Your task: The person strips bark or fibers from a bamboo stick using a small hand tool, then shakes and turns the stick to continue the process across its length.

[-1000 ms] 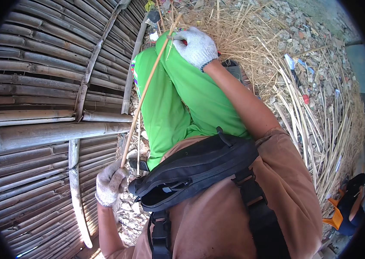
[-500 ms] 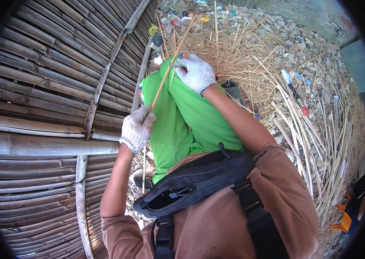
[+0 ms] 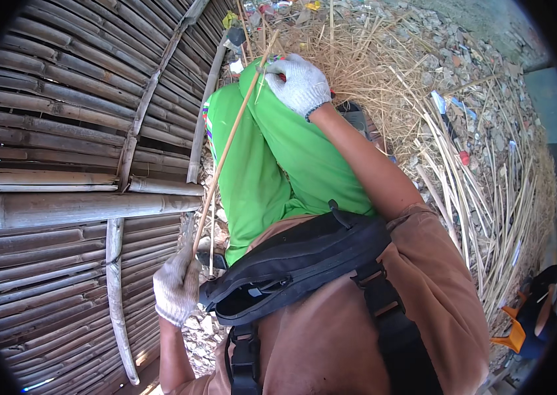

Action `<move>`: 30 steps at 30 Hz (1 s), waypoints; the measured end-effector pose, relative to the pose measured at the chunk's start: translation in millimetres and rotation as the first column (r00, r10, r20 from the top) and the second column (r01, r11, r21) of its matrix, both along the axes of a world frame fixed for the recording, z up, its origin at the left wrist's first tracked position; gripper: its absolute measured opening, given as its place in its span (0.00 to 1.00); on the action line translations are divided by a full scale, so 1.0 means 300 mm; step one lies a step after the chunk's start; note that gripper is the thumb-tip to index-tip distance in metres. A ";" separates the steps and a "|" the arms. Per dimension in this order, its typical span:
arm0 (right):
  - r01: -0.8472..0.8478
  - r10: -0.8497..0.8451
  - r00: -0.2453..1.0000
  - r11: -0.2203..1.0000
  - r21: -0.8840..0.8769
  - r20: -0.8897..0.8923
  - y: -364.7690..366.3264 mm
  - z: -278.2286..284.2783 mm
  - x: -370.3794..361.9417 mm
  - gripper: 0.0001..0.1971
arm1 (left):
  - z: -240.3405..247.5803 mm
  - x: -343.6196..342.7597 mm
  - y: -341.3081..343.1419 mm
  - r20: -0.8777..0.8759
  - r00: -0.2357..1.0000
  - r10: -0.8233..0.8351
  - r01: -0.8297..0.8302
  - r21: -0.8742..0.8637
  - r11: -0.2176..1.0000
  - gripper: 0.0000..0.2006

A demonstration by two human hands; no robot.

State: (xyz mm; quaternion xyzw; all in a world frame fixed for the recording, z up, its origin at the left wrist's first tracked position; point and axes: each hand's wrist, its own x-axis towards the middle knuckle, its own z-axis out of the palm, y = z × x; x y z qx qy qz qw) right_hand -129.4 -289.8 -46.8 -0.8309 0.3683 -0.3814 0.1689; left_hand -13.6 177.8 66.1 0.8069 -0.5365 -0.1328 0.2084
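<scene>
A long, thin bamboo strip (image 3: 227, 151) slants across my knees, its far tip beyond them. Low at the left, beside the waist bag, my gloved left hand (image 3: 178, 284) is closed around the strip's near end. My gloved right hand (image 3: 299, 84) rests over the right knee of the green trousers (image 3: 268, 151), fingers curled in close beside the strip. What those fingers hold is mostly hidden; a small greyish edge shows against the strip. A thin pale sliver hangs from the strip there.
A bamboo slat wall (image 3: 61, 118) with a thick horizontal pole (image 3: 81, 210) stands close on my left. Split strips (image 3: 469, 191) lie in a heap at the right, near straw shavings (image 3: 351, 72) on rubble. A black waist bag (image 3: 298, 263) lies open across my lap.
My left hand has drawn back toward my body and left, pulling the bamboo strip along past the right hand. The right hand stays over the knee.
</scene>
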 end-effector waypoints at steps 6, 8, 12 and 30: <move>-0.009 0.009 1.000 1.000 0.006 -0.004 0.005 0.009 -0.012 0.12 | 0.054 -0.009 0.141 0.021 0.999 0.036 -0.036 0.034 0.999 0.19; -0.003 0.003 1.000 1.000 0.030 -0.014 -0.005 0.010 -0.011 0.12 | 0.059 0.006 0.120 0.005 1.000 0.027 -0.027 0.059 0.998 0.18; 0.019 -0.019 1.000 0.999 0.028 0.015 -0.008 -0.009 0.002 0.11 | -0.013 0.081 0.099 0.069 0.997 -0.026 0.030 -0.057 0.998 0.17; 0.012 -0.012 1.000 1.000 0.015 -0.020 0.024 0.011 -0.009 0.09 | -0.181 0.143 -0.787 0.248 0.951 -0.186 0.246 -0.242 0.938 0.15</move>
